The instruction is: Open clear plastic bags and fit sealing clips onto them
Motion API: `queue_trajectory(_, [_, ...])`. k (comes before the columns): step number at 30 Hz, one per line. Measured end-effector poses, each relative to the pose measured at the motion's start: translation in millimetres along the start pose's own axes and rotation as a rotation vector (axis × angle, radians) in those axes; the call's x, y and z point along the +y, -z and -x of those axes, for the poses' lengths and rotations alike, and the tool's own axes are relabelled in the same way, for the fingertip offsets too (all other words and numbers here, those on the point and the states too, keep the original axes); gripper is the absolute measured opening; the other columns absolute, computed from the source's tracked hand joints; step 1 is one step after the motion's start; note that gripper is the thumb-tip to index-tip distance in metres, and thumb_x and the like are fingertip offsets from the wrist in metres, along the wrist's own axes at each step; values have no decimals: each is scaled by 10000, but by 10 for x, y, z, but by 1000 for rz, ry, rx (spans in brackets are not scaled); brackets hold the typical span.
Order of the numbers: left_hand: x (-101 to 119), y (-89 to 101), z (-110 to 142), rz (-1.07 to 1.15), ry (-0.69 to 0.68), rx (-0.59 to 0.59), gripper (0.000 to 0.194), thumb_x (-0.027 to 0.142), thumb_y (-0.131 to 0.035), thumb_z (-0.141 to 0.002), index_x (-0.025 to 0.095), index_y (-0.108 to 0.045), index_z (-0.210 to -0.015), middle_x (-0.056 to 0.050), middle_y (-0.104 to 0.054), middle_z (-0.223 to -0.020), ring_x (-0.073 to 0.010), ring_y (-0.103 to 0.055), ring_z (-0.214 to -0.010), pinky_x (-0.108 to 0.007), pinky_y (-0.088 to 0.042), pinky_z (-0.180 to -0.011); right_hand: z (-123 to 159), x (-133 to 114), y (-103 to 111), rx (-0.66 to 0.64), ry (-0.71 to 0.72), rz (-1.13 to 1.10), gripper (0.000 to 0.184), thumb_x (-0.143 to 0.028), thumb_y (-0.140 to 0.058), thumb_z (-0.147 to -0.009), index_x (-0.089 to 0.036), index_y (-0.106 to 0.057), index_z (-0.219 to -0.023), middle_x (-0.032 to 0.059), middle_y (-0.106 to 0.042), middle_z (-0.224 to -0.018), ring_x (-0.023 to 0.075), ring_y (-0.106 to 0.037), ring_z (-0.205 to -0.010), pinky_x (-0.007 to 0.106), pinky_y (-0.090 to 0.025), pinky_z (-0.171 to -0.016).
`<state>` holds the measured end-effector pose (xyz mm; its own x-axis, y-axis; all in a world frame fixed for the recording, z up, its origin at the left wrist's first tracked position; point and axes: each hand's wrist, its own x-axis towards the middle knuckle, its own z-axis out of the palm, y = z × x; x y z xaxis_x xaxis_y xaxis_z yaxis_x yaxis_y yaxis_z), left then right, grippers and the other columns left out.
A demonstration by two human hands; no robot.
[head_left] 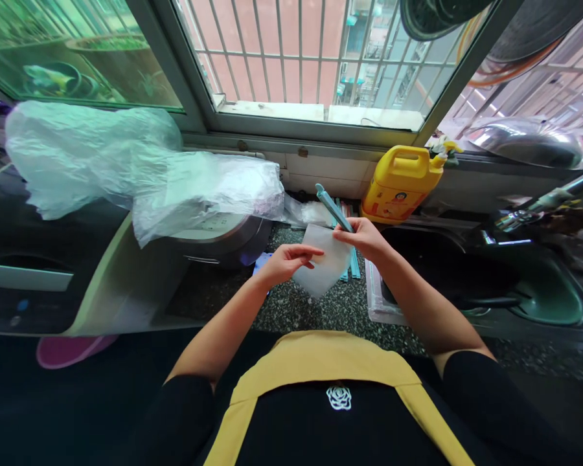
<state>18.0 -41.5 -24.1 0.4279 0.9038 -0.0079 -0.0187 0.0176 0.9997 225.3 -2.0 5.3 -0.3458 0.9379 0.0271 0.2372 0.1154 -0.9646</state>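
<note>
Over a speckled stone counter (315, 310), my left hand (284, 262) pinches the near left edge of a small translucent plastic bag (323, 268). My right hand (364, 238) grips the bag's upper right edge together with a light teal stick-like tool (331, 206) that juts up and to the left. Both hands are closed on the bag, which hangs between them above the counter.
A yellow jug (401, 182) stands at the window sill. Big clear plastic bags (140, 168) drape over a round cooker (223, 239) at left. A dark sink (471, 278) with a green basin (554, 298) and a faucet (525, 217) lies right. More teal sticks (354, 265) rest behind the bag.
</note>
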Motion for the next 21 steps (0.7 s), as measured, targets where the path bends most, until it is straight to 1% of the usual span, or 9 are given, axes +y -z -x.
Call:
queue_trajectory(5, [-54,-190,74,-146,-131,44,230,218,-585,-736,173,-752,-889,-79,-755,-909,-167,-682,-819,-297,-542,-796,127,-23,122,-49,3,54,320,-462,-672,-640,-154,-587,-616,-58,-420,-538,57,-312,-521,243,-219,-508])
queue_trajectory(10, [-41,-453,179,-278,-219,91,242,205,-536,-758,173,-753,-860,-74,-757,-885,-176,-686,-814,-287,-526,-776,242,-37,250,-154,-19,80,323,-459,-680,-629,-141,-629,-652,-45,-467,-561,65,-352,-542,237,-244,-521])
queue_trajectory(14, [-55,-655,279,-326,-267,125,252,160,-534,-739,192,-753,-860,-60,-758,-851,-166,-682,-769,-277,-519,-737,326,-2,249,-204,-49,75,281,-417,-666,-626,-145,-598,-599,-56,-442,-532,60,-342,-521,231,-254,-519])
queue_trajectory(16, [-79,-741,331,-330,-261,152,260,144,-533,-732,199,-755,-856,-57,-759,-842,-165,-681,-758,-276,-516,-728,372,24,236,-213,-43,81,283,-424,-658,-626,-149,-593,-600,-55,-447,-535,61,-340,-519,229,-258,-517])
queue_trajectory(18, [-105,-817,376,-323,-227,184,268,138,-524,-732,200,-757,-848,-54,-759,-842,-166,-683,-761,-273,-517,-732,416,48,236,-206,-28,115,310,-456,-649,-634,-152,-593,-613,-47,-465,-550,67,-349,-525,229,-263,-516])
queue_trajectory(21, [-133,-902,425,-311,-144,257,277,140,-503,-739,184,-757,-839,-53,-760,-860,-168,-689,-794,-269,-519,-762,479,85,270,-146,17,206,374,-534,-624,-665,-161,-592,-657,-33,-473,-568,84,-366,-535,233,-274,-517])
